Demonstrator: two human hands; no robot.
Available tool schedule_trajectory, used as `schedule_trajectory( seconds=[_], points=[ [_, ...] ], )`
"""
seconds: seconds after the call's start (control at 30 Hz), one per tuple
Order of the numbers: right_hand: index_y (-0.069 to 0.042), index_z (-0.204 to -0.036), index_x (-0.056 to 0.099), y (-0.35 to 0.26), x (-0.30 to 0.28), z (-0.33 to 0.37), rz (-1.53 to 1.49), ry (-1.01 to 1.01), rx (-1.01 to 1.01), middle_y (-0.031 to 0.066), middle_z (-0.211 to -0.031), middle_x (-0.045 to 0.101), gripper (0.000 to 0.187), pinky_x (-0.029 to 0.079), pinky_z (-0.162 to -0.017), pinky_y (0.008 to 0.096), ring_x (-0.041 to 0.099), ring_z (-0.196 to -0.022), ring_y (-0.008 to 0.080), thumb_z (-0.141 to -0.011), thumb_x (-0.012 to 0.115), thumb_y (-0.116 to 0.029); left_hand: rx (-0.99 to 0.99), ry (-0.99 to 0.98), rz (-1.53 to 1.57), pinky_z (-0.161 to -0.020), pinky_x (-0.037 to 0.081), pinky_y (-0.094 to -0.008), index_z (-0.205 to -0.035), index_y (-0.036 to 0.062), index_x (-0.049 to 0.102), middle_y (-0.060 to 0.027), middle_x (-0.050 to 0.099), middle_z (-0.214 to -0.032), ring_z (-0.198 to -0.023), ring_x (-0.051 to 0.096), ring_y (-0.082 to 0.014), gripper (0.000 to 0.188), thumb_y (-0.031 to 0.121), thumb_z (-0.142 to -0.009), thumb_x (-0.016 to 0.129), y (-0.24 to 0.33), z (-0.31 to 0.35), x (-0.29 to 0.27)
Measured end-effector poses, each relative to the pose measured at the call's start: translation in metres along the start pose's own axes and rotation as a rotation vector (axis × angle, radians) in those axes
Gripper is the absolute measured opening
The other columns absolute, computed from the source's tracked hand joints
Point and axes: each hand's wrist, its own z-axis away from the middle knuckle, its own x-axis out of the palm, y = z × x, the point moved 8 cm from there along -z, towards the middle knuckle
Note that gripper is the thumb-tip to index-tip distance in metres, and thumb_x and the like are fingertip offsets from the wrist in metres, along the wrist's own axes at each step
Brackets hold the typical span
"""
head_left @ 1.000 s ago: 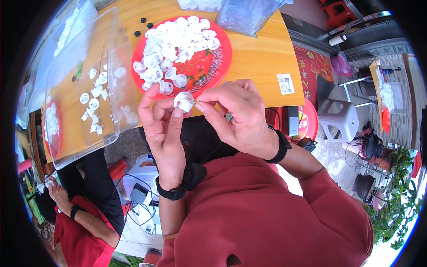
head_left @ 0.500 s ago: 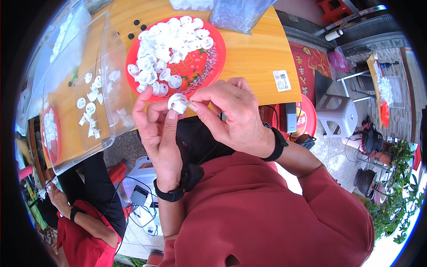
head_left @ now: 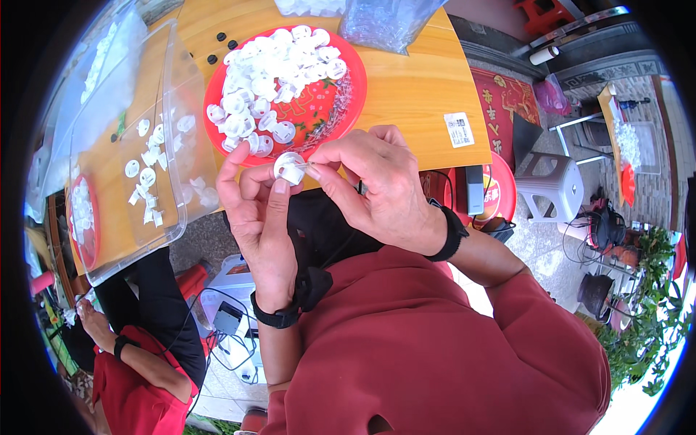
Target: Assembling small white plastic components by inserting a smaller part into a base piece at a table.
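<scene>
My left hand holds a white round hollow plastic part between thumb and fingers, just past the near edge of the table. Against the right side of that part, the thumb and forefinger of my right hand pinch a thin, pale pin; its exact shape is too small to make out. Beyond both hands lies a round red tray with a printed pattern. Heaped in it are many similar white plastic parts, and thin clear pieces line its right side.
Left of the tray stands a clear plastic bin, with white parts around it. Several black caps lie near the tray. A clear bag is at the back, a label sheet at right. Another person works at lower left.
Hardly anything differs. Both hands keep the same hold at the white part, and the table view has shifted only very slightly.
</scene>
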Motion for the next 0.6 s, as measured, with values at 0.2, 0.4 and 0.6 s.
schedule_trajectory(
  seconds=[0.2,0.4,0.6],
  points=[
    [-0.010,-0.090,0.065,-0.003,0.000,-0.001,0.048,0.025,-0.019,-0.0006,-0.073,0.064,0.015,0.035,-0.064,0.0310,0.052,-0.052,0.0139,-0.079,0.075,-0.008,0.089,0.000,-0.146,-0.086,0.047,-0.0259,-0.138,0.0005,0.033,-0.0071,0.062,-0.100,-0.093,0.059,-0.0118,0.050,-0.005,-0.093,0.054,0.006,0.002,0.001],
    [-0.011,-0.087,0.064,-0.005,0.003,-0.002,0.098,0.012,0.004,-0.0021,-0.071,0.064,0.015,0.035,-0.064,0.0318,0.055,-0.055,0.0147,-0.078,0.075,-0.009,0.185,0.013,-0.325,-0.083,0.046,-0.0248,-0.138,-0.0013,0.033,-0.0087,0.061,-0.102,-0.094,0.058,-0.0118,0.049,-0.006,-0.093,0.052,0.011,0.004,0.000],
    [-0.011,-0.086,0.063,-0.007,0.007,-0.001,0.190,0.022,-0.034,-0.0022,-0.070,0.064,0.015,0.035,-0.064,0.0323,0.058,-0.058,0.0150,-0.077,0.075,-0.008,0.223,0.040,-0.475,-0.078,0.047,-0.0246,-0.136,-0.0020,0.035,-0.0109,0.060,-0.105,-0.092,0.060,-0.0133,0.048,-0.008,-0.092,0.052,0.014,0.008,0.002]
  ],
)
